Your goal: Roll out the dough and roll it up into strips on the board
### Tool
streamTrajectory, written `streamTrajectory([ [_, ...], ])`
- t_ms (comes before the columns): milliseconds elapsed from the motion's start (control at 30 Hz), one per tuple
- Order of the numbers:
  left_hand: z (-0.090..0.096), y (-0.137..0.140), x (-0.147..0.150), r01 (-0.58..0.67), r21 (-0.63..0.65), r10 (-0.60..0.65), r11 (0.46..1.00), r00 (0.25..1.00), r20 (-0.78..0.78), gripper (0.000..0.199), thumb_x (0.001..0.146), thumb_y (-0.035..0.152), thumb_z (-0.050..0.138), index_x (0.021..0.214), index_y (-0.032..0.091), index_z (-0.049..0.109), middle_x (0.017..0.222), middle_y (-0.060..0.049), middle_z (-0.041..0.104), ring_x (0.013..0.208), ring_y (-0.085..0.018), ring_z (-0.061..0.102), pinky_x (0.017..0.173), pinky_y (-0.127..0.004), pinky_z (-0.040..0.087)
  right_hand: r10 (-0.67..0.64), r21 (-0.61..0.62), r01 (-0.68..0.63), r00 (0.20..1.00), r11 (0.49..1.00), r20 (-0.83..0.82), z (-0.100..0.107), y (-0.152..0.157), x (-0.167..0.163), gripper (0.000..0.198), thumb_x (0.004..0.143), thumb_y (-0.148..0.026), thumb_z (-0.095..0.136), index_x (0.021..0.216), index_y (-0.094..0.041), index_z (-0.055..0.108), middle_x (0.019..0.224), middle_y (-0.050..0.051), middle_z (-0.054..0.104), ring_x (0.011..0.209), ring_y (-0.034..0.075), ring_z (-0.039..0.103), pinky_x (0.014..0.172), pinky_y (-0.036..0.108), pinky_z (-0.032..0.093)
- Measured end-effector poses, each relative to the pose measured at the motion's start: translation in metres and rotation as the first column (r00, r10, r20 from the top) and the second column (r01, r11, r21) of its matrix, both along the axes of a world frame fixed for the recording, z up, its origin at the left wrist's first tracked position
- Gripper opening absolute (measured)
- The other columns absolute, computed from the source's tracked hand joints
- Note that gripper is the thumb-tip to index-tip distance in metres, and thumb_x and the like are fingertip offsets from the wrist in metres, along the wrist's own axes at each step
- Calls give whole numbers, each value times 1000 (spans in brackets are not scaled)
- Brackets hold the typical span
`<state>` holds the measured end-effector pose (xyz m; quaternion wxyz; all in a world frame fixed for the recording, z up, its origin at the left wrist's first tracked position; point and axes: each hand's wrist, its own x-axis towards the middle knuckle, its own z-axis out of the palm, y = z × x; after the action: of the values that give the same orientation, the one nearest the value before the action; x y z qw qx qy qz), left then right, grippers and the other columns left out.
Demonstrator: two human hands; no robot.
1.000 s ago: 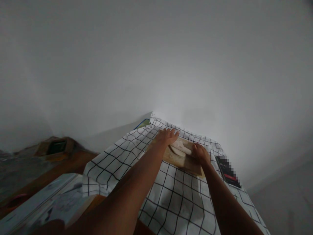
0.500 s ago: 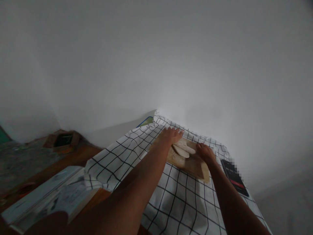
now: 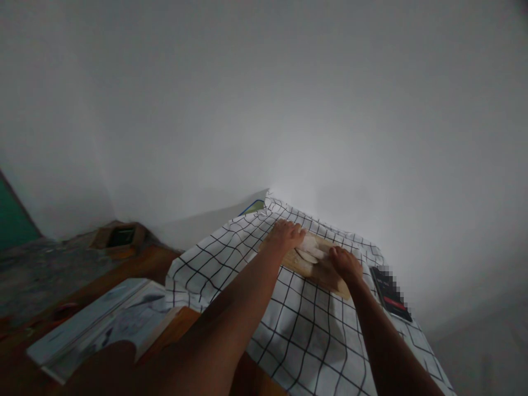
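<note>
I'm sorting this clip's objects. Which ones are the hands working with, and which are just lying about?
In use:
left hand
right hand
pale dough pieces
wooden board

Lying about:
checked cloth
phone
printed sheet

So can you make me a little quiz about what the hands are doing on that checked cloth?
1. True or false: both hands rest on the wooden board.
2. What pale thing lies between the left hand and the right hand? A) dough B) an egg C) a cup
3. What dark flat thing lies on the checked cloth to the right of the board?

Key: 1 true; 2 A; 3 a phone.
</note>
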<state>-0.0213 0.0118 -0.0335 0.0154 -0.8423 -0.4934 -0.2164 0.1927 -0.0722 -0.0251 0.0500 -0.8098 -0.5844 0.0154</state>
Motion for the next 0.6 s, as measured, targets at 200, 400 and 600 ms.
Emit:
streamTrajectory([
  [200,-7,-19,-10,-7,66,5,998,1000,28,39,107,40,40,123,22,71,127,-15,72,126,-32,60,111,-56,44,46,33,-50,993,998,105,-8,-28,-16,49,110,-36,24,125,-23,69,132,10,71,121,24,67,95,35,51],
  [400,-10,-38,-17,-35,56,31,998,997,73,40,106,41,43,134,25,68,143,-16,65,139,-37,54,116,-64,40,130,131,-154,976,979,176,-17,-55,-28,38,109,-41,38,117,-23,71,123,10,73,121,23,64,97,31,48],
  [600,-12,-30,-13,-40,100,36,994,999,39,40,105,39,46,133,23,70,144,-16,65,139,-38,54,114,-64,41,43,213,-50,998,976,37,-21,-60,-33,52,113,-38,20,122,-24,69,130,7,72,120,20,65,92,30,50],
])
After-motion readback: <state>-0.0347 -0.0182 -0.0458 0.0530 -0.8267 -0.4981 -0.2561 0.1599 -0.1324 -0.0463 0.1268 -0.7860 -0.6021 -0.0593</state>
